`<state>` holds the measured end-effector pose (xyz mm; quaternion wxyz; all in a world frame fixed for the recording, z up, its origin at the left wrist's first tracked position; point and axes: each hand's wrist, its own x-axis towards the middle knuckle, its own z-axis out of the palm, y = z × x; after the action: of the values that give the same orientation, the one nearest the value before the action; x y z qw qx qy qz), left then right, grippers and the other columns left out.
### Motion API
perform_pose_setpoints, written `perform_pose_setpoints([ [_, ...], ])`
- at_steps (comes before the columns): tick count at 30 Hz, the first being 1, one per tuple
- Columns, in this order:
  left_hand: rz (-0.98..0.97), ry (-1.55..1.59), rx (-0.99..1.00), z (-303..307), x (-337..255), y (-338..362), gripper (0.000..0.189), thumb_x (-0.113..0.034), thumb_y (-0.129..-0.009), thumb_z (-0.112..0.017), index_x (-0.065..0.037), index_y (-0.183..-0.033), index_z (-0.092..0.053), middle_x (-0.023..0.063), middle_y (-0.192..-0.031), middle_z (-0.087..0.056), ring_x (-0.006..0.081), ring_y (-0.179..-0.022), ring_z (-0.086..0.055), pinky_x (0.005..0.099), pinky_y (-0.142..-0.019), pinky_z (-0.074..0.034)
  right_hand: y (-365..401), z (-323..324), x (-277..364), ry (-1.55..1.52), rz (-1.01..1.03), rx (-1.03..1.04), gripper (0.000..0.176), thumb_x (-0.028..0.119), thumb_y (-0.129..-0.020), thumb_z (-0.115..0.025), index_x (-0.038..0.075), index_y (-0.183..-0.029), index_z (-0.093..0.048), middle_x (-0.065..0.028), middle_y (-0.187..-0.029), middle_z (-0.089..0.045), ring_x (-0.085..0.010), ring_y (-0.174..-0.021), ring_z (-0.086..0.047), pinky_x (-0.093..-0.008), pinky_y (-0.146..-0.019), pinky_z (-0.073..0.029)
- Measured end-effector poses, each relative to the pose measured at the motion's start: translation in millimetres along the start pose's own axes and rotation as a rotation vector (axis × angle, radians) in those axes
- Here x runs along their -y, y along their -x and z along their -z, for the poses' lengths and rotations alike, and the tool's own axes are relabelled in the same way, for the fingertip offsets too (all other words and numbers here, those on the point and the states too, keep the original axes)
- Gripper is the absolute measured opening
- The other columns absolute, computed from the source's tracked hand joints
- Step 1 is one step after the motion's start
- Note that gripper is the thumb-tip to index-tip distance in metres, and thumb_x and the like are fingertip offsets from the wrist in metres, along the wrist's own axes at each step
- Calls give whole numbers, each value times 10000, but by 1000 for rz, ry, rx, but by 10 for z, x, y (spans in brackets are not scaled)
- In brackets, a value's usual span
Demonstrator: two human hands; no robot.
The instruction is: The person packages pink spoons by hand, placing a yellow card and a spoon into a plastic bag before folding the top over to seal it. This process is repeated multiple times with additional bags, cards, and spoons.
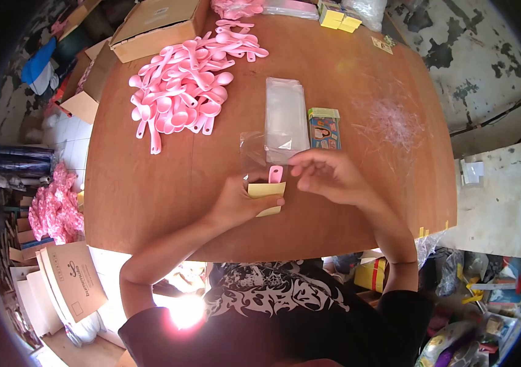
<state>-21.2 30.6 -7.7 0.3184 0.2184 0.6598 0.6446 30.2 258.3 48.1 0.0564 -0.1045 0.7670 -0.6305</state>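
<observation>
There is one yellow card (266, 190), one pink spoon (276, 174), one printed box (324, 129), one bag stack (285, 116), one spoon heap (178, 92).

A round brown wooden table (150, 189) is recorded. A heap of pink plastic spoons (181, 92) is spread over its far left part. A stack of clear plastic bags (285, 119) is laid near the centre, with a small printed box (325, 128) just beside it. A cardboard box (156, 27) and yellow packets (340, 18) are noted at the far edge.
</observation>
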Motion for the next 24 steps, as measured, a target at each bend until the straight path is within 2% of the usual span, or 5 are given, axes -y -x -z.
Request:
perform_pose_setpoints([
  [5, -59, -63, -26, 2, -53, 16, 320, -123, -788, -809, -9, -1053, -670, 16, -900, -696, 79, -809, -640, 255, -718, -539, -213, -290, -22, -158, -62, -84, 198, 107, -913, -676, -63, -1010, -648, -70, -876, -699, -83, -805, -661, -212, -723, -534],
  [7, -160, 157, -84, 5, -80, 25, 255, -119, -847, -756, -3, -1055, -666, 27, -906, -696, 87, -842, -638, 258, -754, -531, -234, -268, -49, -188, -171, -114, 170, 87, -924, -653, -67, -998, -649, -85, -907, -706, -96, -839, -673, -218, -723, -545],
  [10, -133, 347, -144, 153, -57, -5, 190, -123, -909, -688, 3, -1050, -667, 46, -917, -700, 95, -867, -640, 255, -777, -527, -226, -275, -149, -176, -179, -126, 168, 84, -930, -643, -66, -1005, -650, -83, -901, -704, -99, -815, -671, -215, -708, -544],
  [14, -209, 223, -218, 256, 22, -67, 187, -134, -937, -654, 10, -1054, -672, 70, -924, -707, 104, -862, -653, 250, -759, -535, -222, -266, -185, -175, -202, -124, 172, 81, -933, -637, -65, -1022, -651, -81, -895, -702, -97, -804, -666, -217, -704, -544],
  [24, -259, 53, -227, 425, 37, -114, 163, -87, -906, -682, -6, -1040, -724, 82, -994, -726, 102, -878, -658, 239, -788, -533, -219, -240, -395, -172, 56, -133, 89, -28, -893, -639, -38, -967, -689, -92, -954, -684, -123, -802, -651, -242, -703, -540],
])
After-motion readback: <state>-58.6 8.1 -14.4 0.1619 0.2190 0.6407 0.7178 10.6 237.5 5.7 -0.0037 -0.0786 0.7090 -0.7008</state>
